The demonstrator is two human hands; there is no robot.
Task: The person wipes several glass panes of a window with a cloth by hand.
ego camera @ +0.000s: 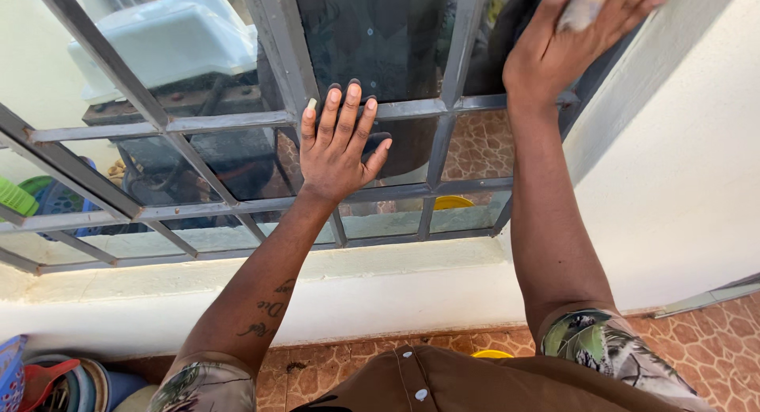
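Left hand: the left hand lies flat with fingers spread, palm pressed on the window where a grey metal bar crosses, near the picture's centre.
Right hand: the right hand at 1 o'clock presses a pale cloth against the glass, fingers curled over it; the cloth is partly cut off by the top edge.
Cloth to hands: under the right hand, well apart from the left, at 2 o'clock from it.
Edges: the window frame ends just right of the right hand against a cream wall; open panes stretch toward 9 o'clock.
Sill: a pale ledge runs below the bars.
Floor: brown patterned tiles at 4 o'clock.
Corner: stacked plastic bowls at 8 o'clock.
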